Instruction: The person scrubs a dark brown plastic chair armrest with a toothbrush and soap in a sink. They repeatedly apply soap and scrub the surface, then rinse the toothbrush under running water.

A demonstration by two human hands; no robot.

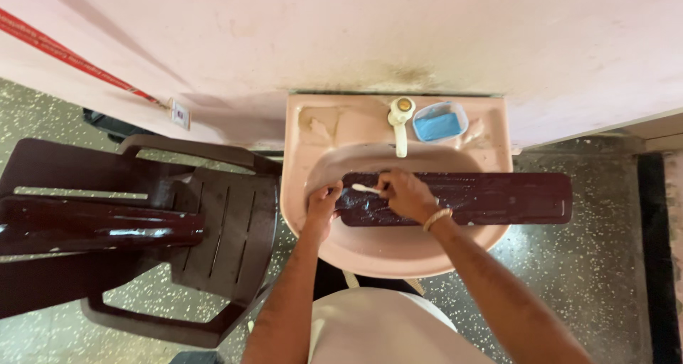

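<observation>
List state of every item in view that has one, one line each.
Long dark brown plastic panel: lying across the basin, wet, soapy at its left end.
Pink ceramic wash basin: no water running that I can see.
White tap: no visible flow.
White toothbrush: pressed on the panel.
Left hand: gripping the panel's left end.
Right hand: shut on the toothbrush.
Blue soap dish: uncovered.
Dark brown plastic chair: upright, unoccupied.

Glossy dark-brown plastic board (469, 198), wet sheen; smooth pink ceramic basin (388, 254); glossy brown plastic chair (213, 222); speckled stone floor (590, 264).
</observation>
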